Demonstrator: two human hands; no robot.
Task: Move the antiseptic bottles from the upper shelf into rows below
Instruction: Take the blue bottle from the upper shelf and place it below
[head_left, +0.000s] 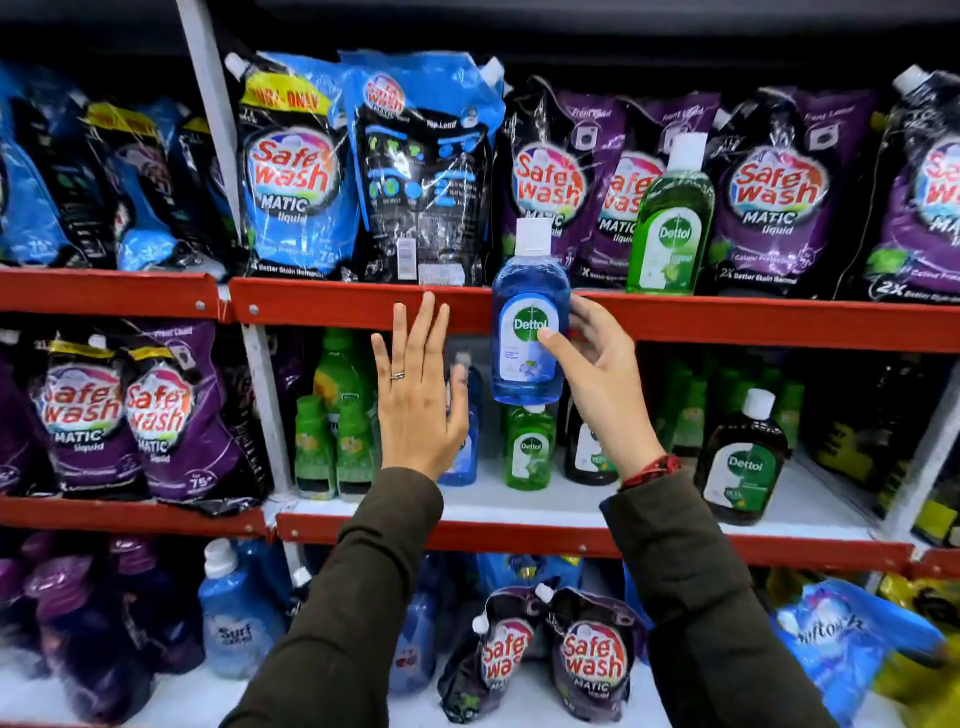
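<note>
Head view: right hand (597, 364) has its grip closed on the blue clear-plastic white-capped antiseptic bottle (527, 332), held before the red upper shelf edge (337, 306); left hand (415, 400) is open, empty. Thumb-and-fingertip hold looks light, so lowering could topple the small green bottle (530, 449) below

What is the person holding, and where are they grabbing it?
The right hand holds a blue bottle by the middle of its body, thumb on the label. The left hand is open and holds nothing.
</note>
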